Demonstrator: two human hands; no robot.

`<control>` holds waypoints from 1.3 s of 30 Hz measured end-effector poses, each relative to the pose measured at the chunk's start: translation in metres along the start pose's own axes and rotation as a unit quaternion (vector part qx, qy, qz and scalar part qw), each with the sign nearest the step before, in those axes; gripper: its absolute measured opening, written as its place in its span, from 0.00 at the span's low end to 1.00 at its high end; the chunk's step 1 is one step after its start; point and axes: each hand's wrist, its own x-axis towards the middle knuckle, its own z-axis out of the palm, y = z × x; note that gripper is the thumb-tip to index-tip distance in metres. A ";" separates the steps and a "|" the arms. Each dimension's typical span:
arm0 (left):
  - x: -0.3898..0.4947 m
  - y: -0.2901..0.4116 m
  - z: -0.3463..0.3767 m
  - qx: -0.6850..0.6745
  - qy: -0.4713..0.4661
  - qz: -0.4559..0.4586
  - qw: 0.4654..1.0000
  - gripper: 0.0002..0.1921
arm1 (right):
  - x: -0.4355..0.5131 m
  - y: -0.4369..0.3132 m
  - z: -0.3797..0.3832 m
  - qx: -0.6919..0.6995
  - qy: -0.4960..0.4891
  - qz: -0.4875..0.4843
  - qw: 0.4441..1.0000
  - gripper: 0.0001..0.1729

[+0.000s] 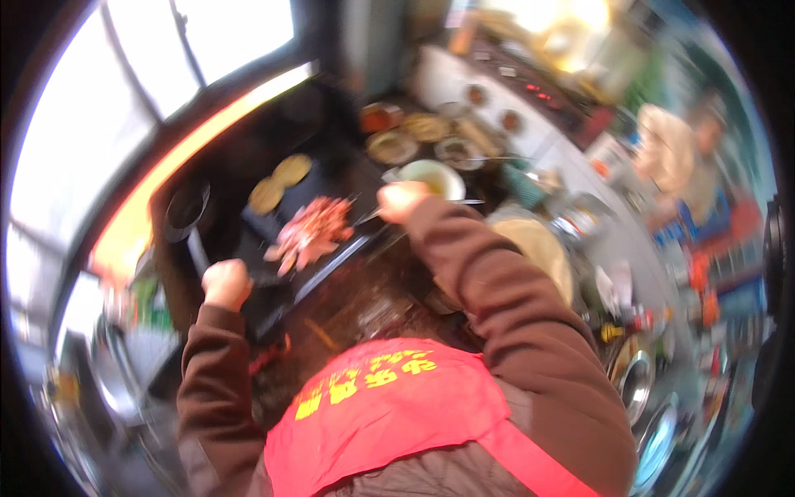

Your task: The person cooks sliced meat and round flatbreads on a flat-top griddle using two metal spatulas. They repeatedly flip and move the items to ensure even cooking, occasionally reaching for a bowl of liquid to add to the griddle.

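Note:
My left hand (pixel 227 284) is a fist at the end of a pale handle (pixel 197 250), which it appears to grip. The handle runs up to a small dark pan (pixel 188 214) at the griddle's left. My right hand (pixel 404 202) is closed around a thin metal utensil (pixel 367 217), blurred, whose working end points towards the meat. A pile of sliced pinkish meat (pixel 313 233) lies on the black griddle (pixel 329 168) between my hands. Two round flatbreads (pixel 279 183) rest just beyond it, edges touching. Right beside my right hand is a pale bowl (pixel 444 177) with yellowish liquid.
Several bowls of ingredients (pixel 425 127) stand beyond the griddle. A round tan item (pixel 537 248) sits by my right forearm. The white counter (pixel 577 168) curves along the right, with a plastic-looking container (pixel 577 217) on it. Another person (pixel 677 155) is across it. Windows (pixel 205 43) line the left.

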 end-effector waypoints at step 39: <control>-0.146 0.326 0.131 -0.542 -0.451 0.244 0.665 0.18 | -0.757 0.024 0.157 0.092 0.709 0.563 0.415 0.16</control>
